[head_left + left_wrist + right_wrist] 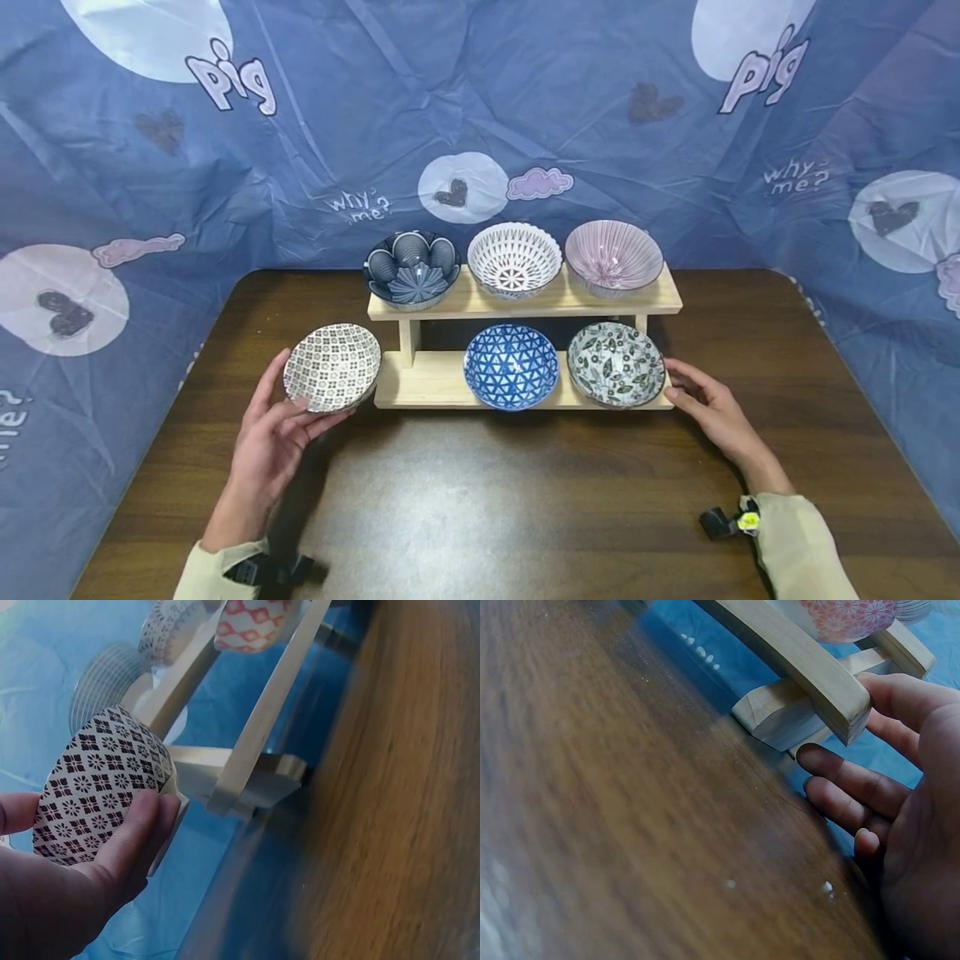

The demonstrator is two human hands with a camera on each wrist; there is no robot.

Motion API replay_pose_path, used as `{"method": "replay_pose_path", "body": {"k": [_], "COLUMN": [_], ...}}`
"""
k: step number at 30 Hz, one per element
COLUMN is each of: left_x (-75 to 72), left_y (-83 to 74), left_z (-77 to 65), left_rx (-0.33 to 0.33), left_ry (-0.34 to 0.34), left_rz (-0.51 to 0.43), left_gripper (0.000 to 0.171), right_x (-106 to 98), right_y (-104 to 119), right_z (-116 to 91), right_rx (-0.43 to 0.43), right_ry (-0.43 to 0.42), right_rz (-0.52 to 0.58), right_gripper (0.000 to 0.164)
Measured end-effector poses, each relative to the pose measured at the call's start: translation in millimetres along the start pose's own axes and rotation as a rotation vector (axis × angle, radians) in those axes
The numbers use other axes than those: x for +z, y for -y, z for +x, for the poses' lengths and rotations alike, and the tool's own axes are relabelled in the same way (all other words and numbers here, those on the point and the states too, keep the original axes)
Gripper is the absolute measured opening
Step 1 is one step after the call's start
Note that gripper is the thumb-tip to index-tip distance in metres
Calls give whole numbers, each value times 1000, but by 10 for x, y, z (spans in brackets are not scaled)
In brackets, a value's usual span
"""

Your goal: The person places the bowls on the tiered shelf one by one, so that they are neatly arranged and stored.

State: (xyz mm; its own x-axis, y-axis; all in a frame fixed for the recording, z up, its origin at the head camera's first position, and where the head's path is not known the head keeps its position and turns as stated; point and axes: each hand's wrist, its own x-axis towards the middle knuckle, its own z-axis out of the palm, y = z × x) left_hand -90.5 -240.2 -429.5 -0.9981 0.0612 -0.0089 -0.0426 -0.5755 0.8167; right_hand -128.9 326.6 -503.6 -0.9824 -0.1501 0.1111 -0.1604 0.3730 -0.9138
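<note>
My left hand (272, 446) grips a bowl (332, 367) with a small dark flower-and-check pattern, tilted so its inside shows in the head view. It is held just left of a two-tier wooden rack (427, 383). In the left wrist view, the fingers (133, 829) press on the bowl's patterned outer wall (101, 780). My right hand (716, 417) touches the right end of the rack's lower board, beside a leaf-patterned bowl (617, 365). In the right wrist view, a fingertip meets the board's end (851, 712), and the other fingers (847, 780) hang loosely bent below it.
A blue triangle-patterned bowl (512, 367) sits mid-lower tier. On the upper tier stand a dark blue bowl (412, 271), a white openwork-patterned bowl (514, 260) and a pink striped bowl (613, 257). Blue printed cloth (480, 100) hangs behind the brown wooden table (480, 500).
</note>
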Motion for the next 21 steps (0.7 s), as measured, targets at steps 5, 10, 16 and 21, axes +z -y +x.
{"method": "replay_pose_path", "body": {"k": [5,10,16,21], "left_x": [68,140,210,260], "left_y": [30,77,127,169], "left_z": [-42,-72,-80,-75], "left_rx": [0,-3,-26,-50], "left_ry": [26,52,59,67], "left_rz": [24,30,47,73], "left_gripper": [72,71,72,73], "right_x": [1,0,2,1], "right_y": [2,6,-1,0], "right_z": [-2,-2,-1,-3], "right_rx": [-5,-4,-7,2], "right_ry": [-1,2,4,3], "right_rz": [-4,-2,-1,-7], "right_gripper": [44,44,44,44]}}
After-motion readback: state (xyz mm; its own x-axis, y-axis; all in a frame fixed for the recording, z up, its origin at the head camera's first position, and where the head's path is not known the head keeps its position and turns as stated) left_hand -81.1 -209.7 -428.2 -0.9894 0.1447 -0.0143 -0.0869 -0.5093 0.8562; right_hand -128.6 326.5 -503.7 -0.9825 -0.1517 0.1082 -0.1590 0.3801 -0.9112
